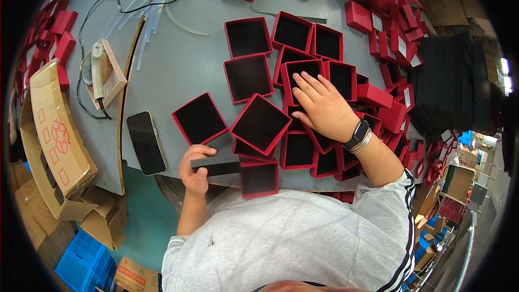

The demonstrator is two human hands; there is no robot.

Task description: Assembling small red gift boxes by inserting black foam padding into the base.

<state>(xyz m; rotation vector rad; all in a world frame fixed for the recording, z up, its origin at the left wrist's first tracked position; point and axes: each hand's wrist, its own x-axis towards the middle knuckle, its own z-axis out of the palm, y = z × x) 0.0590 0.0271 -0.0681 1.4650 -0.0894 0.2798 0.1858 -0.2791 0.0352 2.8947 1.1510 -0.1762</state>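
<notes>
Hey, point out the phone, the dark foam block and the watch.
Phone (147,143): head view, middle of its dark screen.
Dark foam block (220,168): head view, middle of its long side.
Watch (357,134): head view, on its dark face.

Green floor showed beyond the near-left corner of the grey worktop. Bright lights shone past its right edge.

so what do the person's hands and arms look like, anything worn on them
The left hand and right hand are ungloved. The right wears a black watch and thin, pale bangles. Light grey sleeves, the right one black-striped along its outer side.
</notes>
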